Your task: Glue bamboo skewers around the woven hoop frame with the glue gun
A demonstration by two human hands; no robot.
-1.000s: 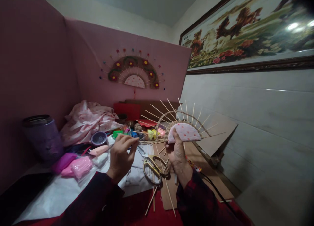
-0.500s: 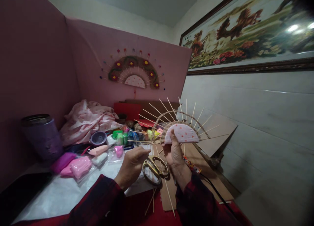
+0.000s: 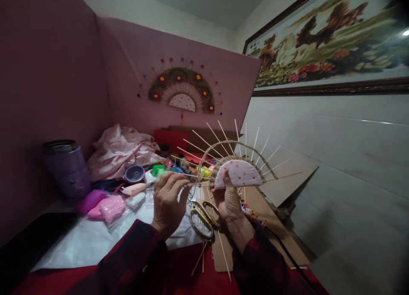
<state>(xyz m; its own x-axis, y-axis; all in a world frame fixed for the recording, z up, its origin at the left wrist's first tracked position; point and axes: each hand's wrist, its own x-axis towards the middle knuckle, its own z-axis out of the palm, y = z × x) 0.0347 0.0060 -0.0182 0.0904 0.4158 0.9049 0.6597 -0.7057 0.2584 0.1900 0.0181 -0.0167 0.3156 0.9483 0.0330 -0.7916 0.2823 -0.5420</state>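
Observation:
My right hand (image 3: 230,201) holds a half-round fan frame by its base, thumb on the pink spotted padded half-disc (image 3: 238,174). Thin wooden sticks (image 3: 200,138) radiate from it, and an arch of woven twine (image 3: 236,142) crosses them. My left hand (image 3: 171,201) is at the frame's left side, thumb and fingertips pinched together by the lowest stick. What is between those fingers is too small to make out. Below the hands, gold-handled scissors (image 3: 202,220) lie among loose sticks (image 3: 225,256) on cardboard (image 3: 220,261).
A finished flower-decorated fan (image 3: 182,90) is on the pink board (image 3: 124,65) behind. To the left stand a purple tumbler (image 3: 67,169), crumpled pink cloth (image 3: 124,148) and bags of pink clay (image 3: 111,209). A black cable (image 3: 284,250) runs at right, by a leaning board (image 3: 287,175).
My left hand has risen from beside the scissors to the left end of the lowest stick. My right hand still holds the fan frame at nearly the same spot. The view has shifted slightly left.

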